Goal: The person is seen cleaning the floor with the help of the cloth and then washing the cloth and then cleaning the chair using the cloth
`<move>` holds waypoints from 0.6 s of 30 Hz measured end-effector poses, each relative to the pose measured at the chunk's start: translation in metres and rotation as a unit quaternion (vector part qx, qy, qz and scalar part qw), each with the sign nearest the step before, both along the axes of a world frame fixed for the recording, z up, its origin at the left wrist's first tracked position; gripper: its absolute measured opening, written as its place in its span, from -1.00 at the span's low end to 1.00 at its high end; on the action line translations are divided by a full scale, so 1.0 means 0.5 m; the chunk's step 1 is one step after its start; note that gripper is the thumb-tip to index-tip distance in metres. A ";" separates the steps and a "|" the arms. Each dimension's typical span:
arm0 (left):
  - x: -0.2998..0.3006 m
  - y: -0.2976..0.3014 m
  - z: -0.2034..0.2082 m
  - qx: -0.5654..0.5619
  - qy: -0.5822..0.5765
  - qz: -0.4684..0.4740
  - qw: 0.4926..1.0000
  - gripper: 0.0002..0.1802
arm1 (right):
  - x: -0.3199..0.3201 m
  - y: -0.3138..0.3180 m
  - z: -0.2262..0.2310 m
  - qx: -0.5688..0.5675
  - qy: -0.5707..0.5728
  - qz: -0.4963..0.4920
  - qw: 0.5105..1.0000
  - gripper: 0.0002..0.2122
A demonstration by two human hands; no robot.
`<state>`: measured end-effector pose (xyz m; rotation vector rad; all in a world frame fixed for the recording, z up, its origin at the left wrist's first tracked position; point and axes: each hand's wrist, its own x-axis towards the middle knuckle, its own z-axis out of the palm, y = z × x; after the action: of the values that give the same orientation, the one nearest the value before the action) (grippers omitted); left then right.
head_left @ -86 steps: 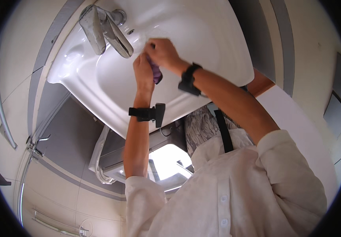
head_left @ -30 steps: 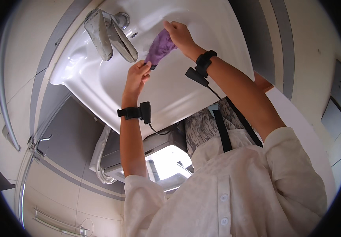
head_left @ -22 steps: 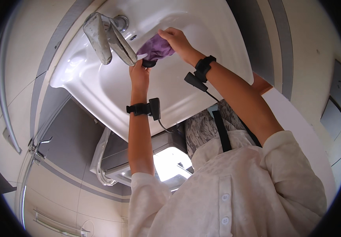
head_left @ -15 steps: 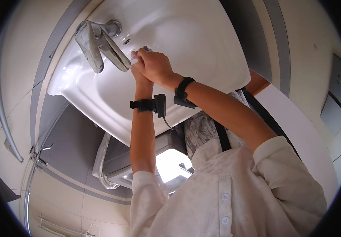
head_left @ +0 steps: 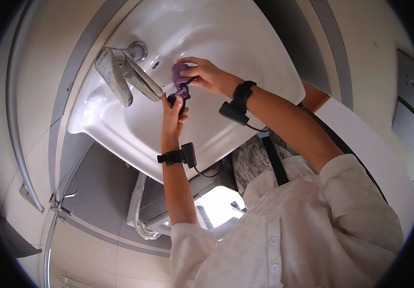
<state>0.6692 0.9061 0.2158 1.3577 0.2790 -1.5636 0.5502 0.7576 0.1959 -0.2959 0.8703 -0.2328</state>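
Over the white washbasin, a small bunched piece of purple and black cloth stretches between my two hands. Its exact kind cannot be made out. My right hand grips the upper purple part from the right, with the fingers curled over it. Below, my left hand closes round the lower, darker end, thumb on top. The left fingertips are close to the spout of the chrome tap. Both wrists wear black straps with small boxes.
The tap's worn lever juts over the basin's left side. A grey metal rail runs up the left wall, above a pipe with a small valve. Under the basin stands a grey appliance with a pale hose.
My hands were clasped together by the spout, hiding most of the cloth. Now they are apart, the right one higher and further right, and the cloth shows between them.
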 end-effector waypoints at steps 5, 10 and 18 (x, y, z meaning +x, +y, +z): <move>-0.004 -0.042 -0.034 -0.014 -0.286 -0.233 0.929 -0.61 | 0.012 0.007 -0.014 -0.002 -0.046 -0.008 0.999 -0.48; 0.052 -0.007 -0.084 -0.008 -0.407 -0.233 0.883 -0.68 | -0.011 -0.013 -0.009 -0.298 0.120 0.138 0.937 -0.63; 0.059 -0.009 -0.063 0.022 -0.145 0.017 0.989 -0.60 | -0.008 -0.028 -0.012 -0.337 0.241 0.151 0.898 -0.65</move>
<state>0.6986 0.9016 0.1844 1.5836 0.1567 -1.3170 0.5462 0.7435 0.1900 -1.1683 1.1990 -0.1653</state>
